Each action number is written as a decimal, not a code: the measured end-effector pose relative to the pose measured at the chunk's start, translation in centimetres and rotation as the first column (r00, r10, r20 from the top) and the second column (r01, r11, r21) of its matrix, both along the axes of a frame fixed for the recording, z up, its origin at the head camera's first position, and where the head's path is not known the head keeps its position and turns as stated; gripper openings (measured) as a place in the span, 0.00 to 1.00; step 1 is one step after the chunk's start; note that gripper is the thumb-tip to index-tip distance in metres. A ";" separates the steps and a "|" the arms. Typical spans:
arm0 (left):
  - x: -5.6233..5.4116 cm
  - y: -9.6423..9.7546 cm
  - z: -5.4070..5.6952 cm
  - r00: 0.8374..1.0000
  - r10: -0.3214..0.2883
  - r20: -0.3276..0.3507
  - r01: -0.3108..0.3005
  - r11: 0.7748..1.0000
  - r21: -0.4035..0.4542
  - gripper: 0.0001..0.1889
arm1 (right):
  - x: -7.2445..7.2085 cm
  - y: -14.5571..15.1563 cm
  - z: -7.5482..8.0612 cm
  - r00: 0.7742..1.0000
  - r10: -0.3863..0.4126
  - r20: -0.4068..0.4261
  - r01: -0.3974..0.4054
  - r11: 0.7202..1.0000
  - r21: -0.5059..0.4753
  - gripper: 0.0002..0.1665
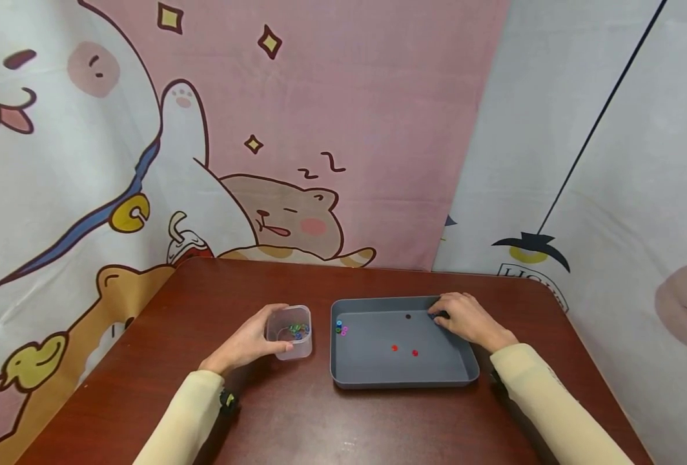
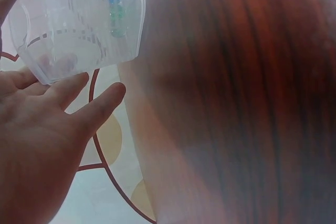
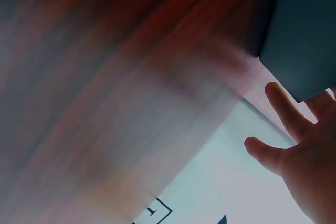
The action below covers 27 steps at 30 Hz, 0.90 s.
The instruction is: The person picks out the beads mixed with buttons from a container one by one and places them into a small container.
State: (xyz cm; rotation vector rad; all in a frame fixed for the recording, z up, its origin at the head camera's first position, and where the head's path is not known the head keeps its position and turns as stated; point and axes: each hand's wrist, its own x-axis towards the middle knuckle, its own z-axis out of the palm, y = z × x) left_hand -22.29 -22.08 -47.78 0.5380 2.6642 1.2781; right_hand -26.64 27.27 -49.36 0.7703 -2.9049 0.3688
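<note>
My left hand [image 1: 260,336] grips a clear plastic box [image 1: 294,349] on the left of the table, thumb at the near side and fingers round the far side. Small green and blue beads [image 1: 298,331] lie inside it; the left wrist view shows them through the wall of the box [image 2: 79,19]. My right hand [image 1: 465,316] reaches into the far right corner of a grey tray [image 1: 372,371]. Its thumb and fingertips are right at a small dark blue bead [image 1: 434,316]; I cannot tell whether they pinch it. In the right wrist view, two fingers of this hand [image 3: 310,145] stick out beside the tray.
Inside the tray, blue, green and pink beads [image 1: 339,327] cluster by the left wall. An orange-red bead [image 1: 394,348] and a red bead [image 1: 415,353] lie near the middle, a dark bead [image 1: 409,316] farther back. A printed curtain [image 1: 343,129] hangs behind the brown table [image 1: 285,420].
</note>
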 end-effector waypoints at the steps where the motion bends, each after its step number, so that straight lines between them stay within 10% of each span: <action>1: 0.0 0.0 0.0 1.000 0.000 0.002 0.000 1.000 0.000 0.48 | 0.0 0.0 0.0 1.000 -0.004 0.005 0.004 1.000 -0.004 0.12; 27: 0.0 -0.2 -0.5 0.999 -0.012 0.035 0.010 0.998 0.062 0.47 | 1.0 0.7 1.4 1.000 -0.022 -0.021 0.019 0.994 -0.109 0.10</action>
